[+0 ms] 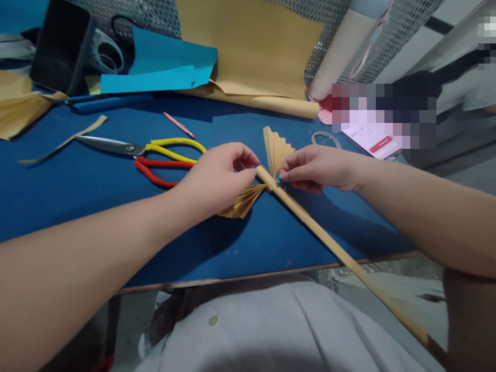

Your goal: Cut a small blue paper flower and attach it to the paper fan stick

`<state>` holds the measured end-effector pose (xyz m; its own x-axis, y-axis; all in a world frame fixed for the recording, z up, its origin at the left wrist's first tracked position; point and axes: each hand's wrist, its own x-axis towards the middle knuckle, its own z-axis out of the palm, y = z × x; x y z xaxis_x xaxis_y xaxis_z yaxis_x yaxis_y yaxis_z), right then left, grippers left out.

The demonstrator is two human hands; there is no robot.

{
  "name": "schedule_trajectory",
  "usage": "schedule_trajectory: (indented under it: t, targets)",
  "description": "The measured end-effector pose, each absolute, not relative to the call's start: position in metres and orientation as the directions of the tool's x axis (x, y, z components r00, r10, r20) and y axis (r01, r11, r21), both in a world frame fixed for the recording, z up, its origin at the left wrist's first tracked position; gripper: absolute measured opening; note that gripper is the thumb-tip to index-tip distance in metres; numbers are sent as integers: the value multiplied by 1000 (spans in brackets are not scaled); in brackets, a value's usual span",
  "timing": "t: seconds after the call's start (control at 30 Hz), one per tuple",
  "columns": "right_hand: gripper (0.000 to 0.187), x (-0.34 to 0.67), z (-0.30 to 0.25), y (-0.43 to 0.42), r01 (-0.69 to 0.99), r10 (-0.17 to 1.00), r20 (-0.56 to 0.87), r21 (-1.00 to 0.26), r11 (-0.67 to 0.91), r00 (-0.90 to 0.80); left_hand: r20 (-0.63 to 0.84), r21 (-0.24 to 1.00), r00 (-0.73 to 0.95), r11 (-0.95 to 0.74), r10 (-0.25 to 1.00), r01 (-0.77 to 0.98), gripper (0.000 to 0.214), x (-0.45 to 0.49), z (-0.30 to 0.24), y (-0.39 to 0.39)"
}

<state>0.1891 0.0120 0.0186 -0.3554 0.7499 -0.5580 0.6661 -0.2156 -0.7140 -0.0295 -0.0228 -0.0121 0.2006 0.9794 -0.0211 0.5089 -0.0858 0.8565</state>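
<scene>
A pleated tan paper fan (pixel 276 150) sits at the top end of a long paper-wrapped stick (pixel 329 243) that runs down toward the lower right. My left hand (pixel 217 178) is closed on the lower folded wing of the fan and the stick's end. My right hand (pixel 315 168) pinches the stick just under the upper wing, where a small blue bit shows. Both hands rest over the blue table (pixel 96 181).
Scissors (pixel 147 152) with yellow and red handles lie left of my hands. A pink pen (pixel 179 125), a tape ring (pixel 326 138), a rolled tan sheet (pixel 267 103), blue paper (pixel 163 62) and a dark phone (pixel 62 44) lie further back. The table edge runs near my lap.
</scene>
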Motion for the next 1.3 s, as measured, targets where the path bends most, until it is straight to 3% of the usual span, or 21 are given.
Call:
schedule_trajectory:
  t: [0.17, 0.33, 0.43, 0.57, 0.73, 1.1, 1.3]
  targets:
    - [24, 177, 20, 9, 748, 730, -546, -660, -72, -411, -1, 826, 213, -119, 977, 551, 20, -31, -14, -23]
    - [21, 169, 27, 11, 848, 748, -519, -520, 108, -413, 37, 801, 250, -179, 967, 571, 19, -33, -14, -23]
    - [15, 166, 30, 13, 873, 736, -532, -460, 163, -418, 97, 721, 336, -299, 937, 625, 19, -34, -16, -22]
    - [17, 165, 33, 13, 879, 720, -545, -435, 196, -430, 156, 562, 568, -545, 808, 622, 26, -36, -20, -21]
    - [23, 163, 37, 13, 901, 742, -543, -386, 197, -394, 196, 437, 670, -676, 715, 593, 30, -36, -23, -25]
    - [26, 157, 40, 9, 927, 799, -487, -299, 228, -353, 305, 260, 711, -773, 634, 578, 31, -37, -22, -27]
    - [25, 155, 39, 8, 928, 800, -483, -282, 244, -357, 288, 133, 758, -808, 586, 574, 34, -38, -22, -31]
